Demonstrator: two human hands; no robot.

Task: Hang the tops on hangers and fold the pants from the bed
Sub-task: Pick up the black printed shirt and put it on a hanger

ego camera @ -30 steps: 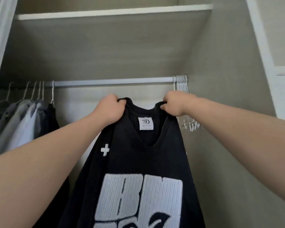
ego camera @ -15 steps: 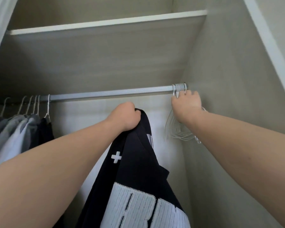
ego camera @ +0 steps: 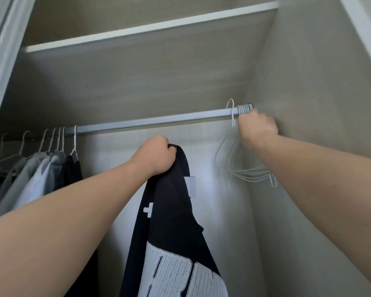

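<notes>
Hung tops point(ego camera: 41, 168) lined the rail point(ego camera: 148, 122) at left, but the black top point(ego camera: 169, 221) had no hanger yet. The left grip point(ego camera: 156, 155) clutched its collar, the cloth hanging below. The right grip point(ego camera: 257, 127), blurred, curled on a hanger point(ego camera: 231, 112) with its hook raised off the rail, right of the top.

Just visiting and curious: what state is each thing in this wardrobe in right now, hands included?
Left hand: grips the black top by its collar.
Black top: hangs from that hand, on no hanger yet.
Right hand: blurred, curled round one hanger's neck.
Lifted hanger: hook raised off the rail.
Spare hangers: empty, bunched at the rail's right end.
Hung clothes: on hangers at the rail's left.
</notes>
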